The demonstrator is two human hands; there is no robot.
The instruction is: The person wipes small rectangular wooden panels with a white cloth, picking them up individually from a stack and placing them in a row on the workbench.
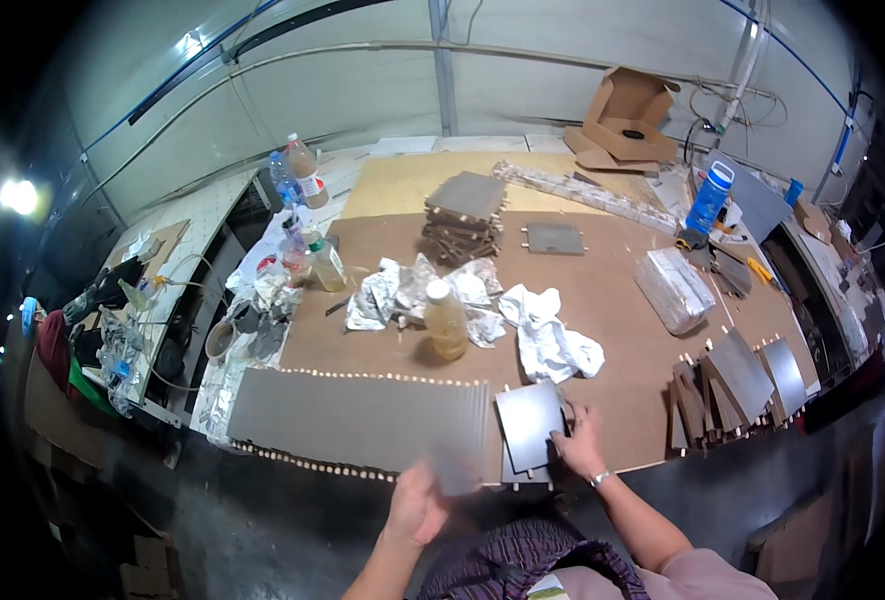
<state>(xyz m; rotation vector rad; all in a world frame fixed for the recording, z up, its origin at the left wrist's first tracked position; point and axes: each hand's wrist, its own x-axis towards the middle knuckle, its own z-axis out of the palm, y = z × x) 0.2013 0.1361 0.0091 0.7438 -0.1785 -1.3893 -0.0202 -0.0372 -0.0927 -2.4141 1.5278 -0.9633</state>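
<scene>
My left hand [419,508] is at the table's near edge, closed on a small grey plate [455,470] that is smeared by motion. Just to the right, a shiny grey metal plate [529,425] with small pale pegs on its edges lies partly over another plate. My right hand [583,443] grips its right edge, thumb on top, fingers partly hidden. Along the front edge to the left runs a long row of overlapping grey plates [353,415], pale peg tips lining both long sides.
Behind the row stand a bottle of yellowish liquid [447,325] and crumpled white cloths [548,335]. Stacked plates [466,205] sit farther back. Leaning plates [738,375] and a wrapped block [675,290] are at right, with a blue bottle [710,200] and an open cardboard box [623,125] beyond.
</scene>
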